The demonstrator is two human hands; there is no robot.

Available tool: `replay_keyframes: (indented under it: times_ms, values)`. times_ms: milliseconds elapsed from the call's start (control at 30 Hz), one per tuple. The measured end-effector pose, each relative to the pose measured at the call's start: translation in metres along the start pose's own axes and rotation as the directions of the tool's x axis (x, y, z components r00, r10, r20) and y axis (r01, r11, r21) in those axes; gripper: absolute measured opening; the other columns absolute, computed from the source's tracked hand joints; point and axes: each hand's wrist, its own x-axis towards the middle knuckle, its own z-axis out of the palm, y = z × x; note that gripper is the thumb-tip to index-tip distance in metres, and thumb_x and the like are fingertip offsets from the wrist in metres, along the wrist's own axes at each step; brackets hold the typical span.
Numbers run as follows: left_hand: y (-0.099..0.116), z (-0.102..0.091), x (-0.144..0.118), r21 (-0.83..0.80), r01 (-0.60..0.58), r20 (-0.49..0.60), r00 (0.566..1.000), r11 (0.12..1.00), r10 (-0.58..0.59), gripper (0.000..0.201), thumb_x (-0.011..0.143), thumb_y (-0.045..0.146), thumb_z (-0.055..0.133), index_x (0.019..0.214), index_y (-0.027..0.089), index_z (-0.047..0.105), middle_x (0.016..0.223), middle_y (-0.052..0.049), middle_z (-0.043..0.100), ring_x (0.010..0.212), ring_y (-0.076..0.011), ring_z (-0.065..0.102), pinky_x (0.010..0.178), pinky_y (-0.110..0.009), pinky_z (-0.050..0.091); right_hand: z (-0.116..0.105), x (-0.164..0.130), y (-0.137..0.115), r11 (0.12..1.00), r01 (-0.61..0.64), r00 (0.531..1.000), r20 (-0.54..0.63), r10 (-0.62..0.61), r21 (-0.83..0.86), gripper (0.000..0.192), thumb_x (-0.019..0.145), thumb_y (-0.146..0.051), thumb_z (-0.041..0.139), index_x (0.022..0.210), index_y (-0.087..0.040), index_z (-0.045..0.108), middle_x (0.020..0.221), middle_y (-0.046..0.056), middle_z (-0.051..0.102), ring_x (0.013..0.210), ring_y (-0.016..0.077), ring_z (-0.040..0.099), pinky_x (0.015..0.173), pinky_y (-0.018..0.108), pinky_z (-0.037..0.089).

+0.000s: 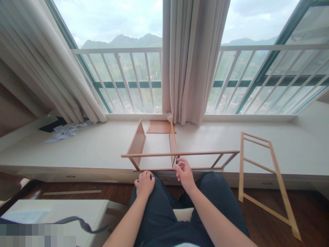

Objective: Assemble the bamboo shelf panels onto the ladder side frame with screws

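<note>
My right hand is at the near side of a partly assembled wooden frame, where an upright panel meets the long rails. Its fingers are pinched by a small dark spot at that joint; what they hold is too small to make out. A second panel stands up at the frame's left end, and two short slats join the rails at the right. On my left knee rests my left hand, fingers laid over the dark trousers, holding nothing.
A separate light wooden ladder-like frame leans on the white window ledge at the right. A loose wooden panel lies behind the assembly. Crumpled white scraps sit at the left. A white surface with a dark strap stands lower left.
</note>
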Motion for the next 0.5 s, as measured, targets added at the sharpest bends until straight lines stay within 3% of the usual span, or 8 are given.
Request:
replay_keyframes:
  times_ms: [500]
  values:
    - [-0.0001, 0.0004, 0.0002, -0.018, 0.002, 0.0, 1.0, 1.0, -0.002, 0.018, 0.094, 0.027, 0.049, 0.098, 0.025, 0.067, 0.124, -0.007, 0.065, 0.122, -0.0277, 0.052, 0.102, -0.047, 0.037, -0.0006, -0.0001, -0.0003, 1.0, 0.013, 1.0, -0.006, -0.013, 0.01, 0.036, 0.084, -0.043, 0.07, 0.111, -0.025, 0.054, 0.08, -0.006, 0.052, 0.048, 0.006, 0.045, 0.033, 0.014, 0.033]
